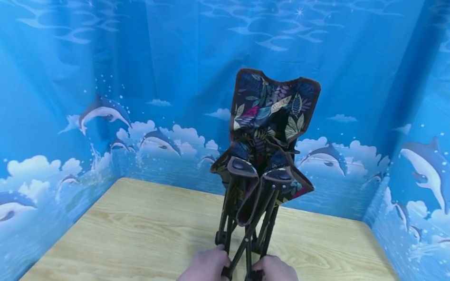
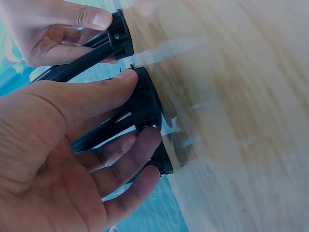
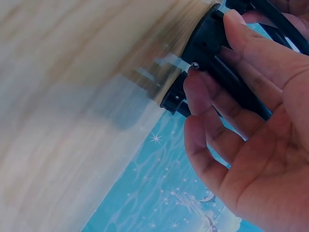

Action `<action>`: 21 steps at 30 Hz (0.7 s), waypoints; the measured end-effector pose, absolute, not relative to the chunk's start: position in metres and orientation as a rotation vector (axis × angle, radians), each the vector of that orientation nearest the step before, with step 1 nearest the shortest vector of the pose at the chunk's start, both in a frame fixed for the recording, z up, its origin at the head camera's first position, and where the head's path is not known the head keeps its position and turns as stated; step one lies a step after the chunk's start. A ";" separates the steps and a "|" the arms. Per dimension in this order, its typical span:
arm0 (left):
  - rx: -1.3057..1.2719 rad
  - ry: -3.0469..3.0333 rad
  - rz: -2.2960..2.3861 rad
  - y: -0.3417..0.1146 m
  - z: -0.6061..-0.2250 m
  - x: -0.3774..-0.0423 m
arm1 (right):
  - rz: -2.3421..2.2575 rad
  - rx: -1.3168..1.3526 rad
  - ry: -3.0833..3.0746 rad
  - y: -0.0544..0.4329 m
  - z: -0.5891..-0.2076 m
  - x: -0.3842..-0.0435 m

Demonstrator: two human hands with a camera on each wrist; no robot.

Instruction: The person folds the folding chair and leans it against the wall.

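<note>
A folding camp chair with dark leaf-print fabric and black tube legs stands upright, partly folded, on the wooden table. Its front legs cross below the bunched seat. At the near left leg, my left hand pinches the black plastic foot between thumb and fingers. The near right foot is pinched the same way by my right hand. Both feet are down at the tabletop, close to each other. Farther back, two rear feet rest on the table, with neither hand on them.
The light wooden table spreads to both sides of the chair. Blue curtains printed with dolphins and clouds hang behind it and along the left and right sides.
</note>
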State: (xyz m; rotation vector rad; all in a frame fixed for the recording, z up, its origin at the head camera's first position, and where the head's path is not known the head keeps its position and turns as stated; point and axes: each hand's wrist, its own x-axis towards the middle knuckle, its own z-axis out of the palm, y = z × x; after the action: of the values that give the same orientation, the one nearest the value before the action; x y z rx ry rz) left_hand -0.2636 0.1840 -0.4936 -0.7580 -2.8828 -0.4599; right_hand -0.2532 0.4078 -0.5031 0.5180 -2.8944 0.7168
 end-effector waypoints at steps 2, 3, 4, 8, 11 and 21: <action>-0.753 -2.885 -0.459 0.184 -0.494 -0.264 | 0.716 0.514 -2.897 0.408 -0.503 -0.254; -0.754 -2.884 -0.466 0.184 -0.494 -0.265 | 0.717 0.510 -2.901 0.407 -0.503 -0.254; -0.755 -2.885 -0.471 0.184 -0.494 -0.265 | 0.720 0.505 -2.904 0.407 -0.503 -0.255; -0.761 -2.892 -0.497 0.184 -0.493 -0.267 | 0.732 0.491 -2.910 0.407 -0.502 -0.256; -0.753 -2.911 -0.504 0.185 -0.492 -0.269 | 0.729 0.488 -2.907 0.407 -0.503 -0.257; -0.747 -2.923 -0.483 0.186 -0.491 -0.271 | 0.731 0.473 -2.919 0.407 -0.503 -0.261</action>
State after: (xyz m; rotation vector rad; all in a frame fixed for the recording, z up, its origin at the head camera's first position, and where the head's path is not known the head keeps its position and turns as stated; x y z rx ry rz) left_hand -0.2715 0.1863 -0.4905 -0.7467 -2.9228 -0.4828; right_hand -0.2609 0.4072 -0.5032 0.4733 -2.9194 0.7312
